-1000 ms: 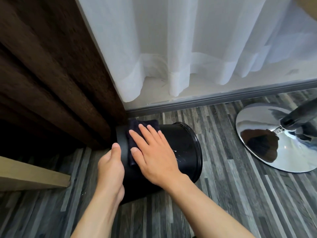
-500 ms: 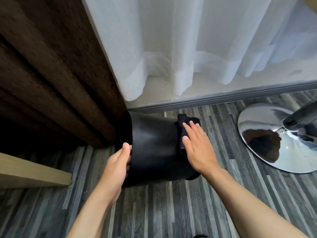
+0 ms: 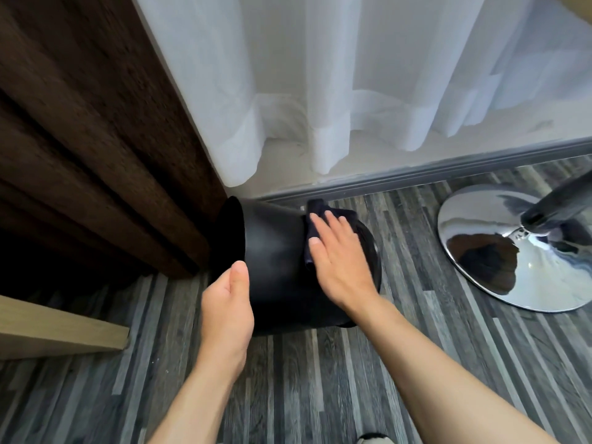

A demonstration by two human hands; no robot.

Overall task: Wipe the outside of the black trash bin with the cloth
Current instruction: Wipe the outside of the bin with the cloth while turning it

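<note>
**Bin on its side, cloth pressed near one end**

The black bin [image 3: 275, 251] is lying tipped on its side on the striped grey floor [image 3: 320, 379], one end pointing toward the brown curtain [image 3: 96, 139] and the other toward the chrome base [image 3: 512, 248]. Just behind the bin, a grey rail [image 3: 416, 174] is running along the floor, with a white sheer curtain [image 3: 320, 75] hanging above it.

The right hand [image 3: 336, 254] is lying flat on the bin's upper wall, near the end facing the chrome base, fingers spread and extended, pressing a dark cloth [image 3: 315, 213] against the surface. The cloth is showing beyond the fingertips and along the thumb side; it is touching the bin.

The left hand [image 3: 227, 312] is resting at the bin's near side, close to the curtain end, thumb lying against the wall. Its fingers are hidden, so whether it is gripping the bin cannot be told.

The two hands are apart, with bare bin wall between them. A pale wooden board [image 3: 57, 328] is sitting on the floor, well to the curtain side of the bin.
</note>
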